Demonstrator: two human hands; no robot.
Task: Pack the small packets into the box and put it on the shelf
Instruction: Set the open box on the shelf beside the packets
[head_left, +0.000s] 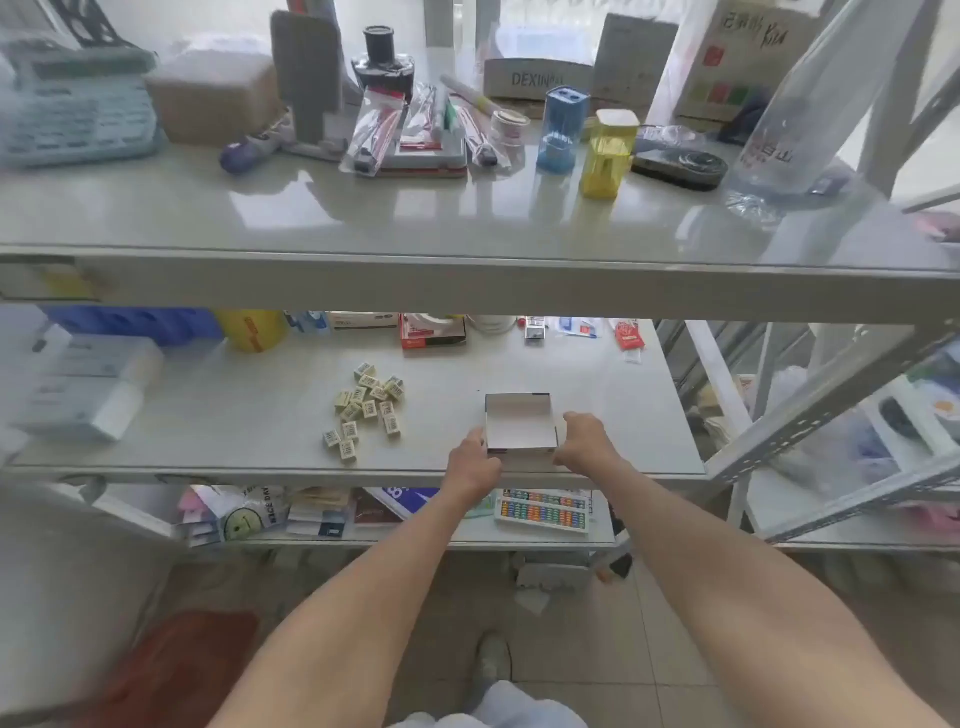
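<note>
A small white box (519, 423) with its lid flap standing open at the back sits near the front edge of the middle shelf (234, 415). My left hand (474, 457) grips its left side and my right hand (584, 439) grips its right side. The inside of the box looks empty. Several small cream-coloured packets (366, 410) with barcodes lie in a loose heap on the same shelf, to the left of the box and apart from both hands.
Stationery crowds the top shelf: an ink bottle (383, 57), blue (562, 130) and yellow (609, 153) sharpeners, a water bottle (789, 114). Boxes (88, 384) stand at the middle shelf's left, small packs along its back. An abacus (543, 512) lies on the lower shelf. A metal rack (831, 415) stands at right.
</note>
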